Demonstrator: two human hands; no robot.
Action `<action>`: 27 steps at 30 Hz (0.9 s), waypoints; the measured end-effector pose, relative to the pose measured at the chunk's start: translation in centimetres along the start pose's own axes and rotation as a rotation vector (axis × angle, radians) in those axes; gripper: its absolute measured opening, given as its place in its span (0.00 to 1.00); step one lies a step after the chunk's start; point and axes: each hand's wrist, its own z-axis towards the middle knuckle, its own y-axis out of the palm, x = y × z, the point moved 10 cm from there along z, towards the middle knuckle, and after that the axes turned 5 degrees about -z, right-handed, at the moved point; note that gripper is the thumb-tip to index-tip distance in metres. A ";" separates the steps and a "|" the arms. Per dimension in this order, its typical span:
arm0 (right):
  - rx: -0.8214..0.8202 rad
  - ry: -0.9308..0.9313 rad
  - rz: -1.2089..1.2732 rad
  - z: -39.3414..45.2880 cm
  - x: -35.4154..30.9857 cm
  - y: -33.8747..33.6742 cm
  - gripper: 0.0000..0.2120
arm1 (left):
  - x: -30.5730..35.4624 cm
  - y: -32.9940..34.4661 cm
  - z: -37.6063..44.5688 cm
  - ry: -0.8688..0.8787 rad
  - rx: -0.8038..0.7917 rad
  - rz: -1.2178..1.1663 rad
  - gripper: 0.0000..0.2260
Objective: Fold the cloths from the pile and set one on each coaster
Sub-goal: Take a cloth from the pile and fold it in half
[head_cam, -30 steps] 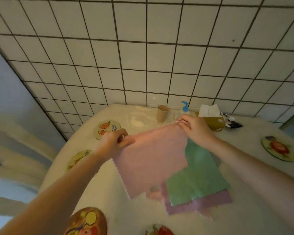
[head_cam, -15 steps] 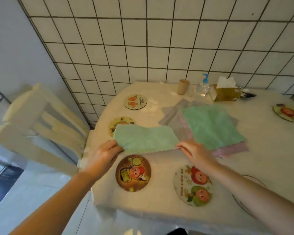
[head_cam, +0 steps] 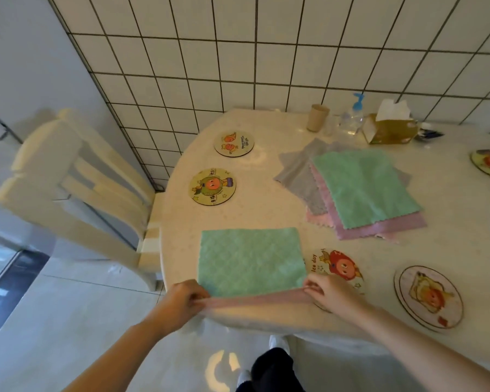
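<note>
Two hands hold a cloth at the near edge of the table.

The left hand (head_cam: 181, 301) and right hand (head_cam: 330, 292) each pinch a near corner of the cloth (head_cam: 251, 260) (green on top, pink underneath), fingers curled tight. It lies flat on the table (head_cam: 266, 216), touching one coaster (head_cam: 337, 268). The pile (head_cam: 359, 190) sits farther back, near the tissue box (head_cam: 389, 128).

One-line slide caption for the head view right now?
Both hands, left and right, pinch the half-folded green-and-pink cloth at the table's near edge.
</note>
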 end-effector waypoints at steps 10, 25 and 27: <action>0.256 0.115 0.244 8.5 4.0 -5.5 0.04 | -3.4 -7.2 8.9 -0.351 0.358 -0.360 0.04; 0.141 0.310 0.323 15.8 8.4 -2.3 0.02 | -8.5 -5.3 13.0 -0.626 0.367 -0.401 0.08; 0.144 0.308 0.314 16.1 8.4 -2.4 0.03 | -8.5 -5.4 13.3 -0.628 0.381 -0.404 0.08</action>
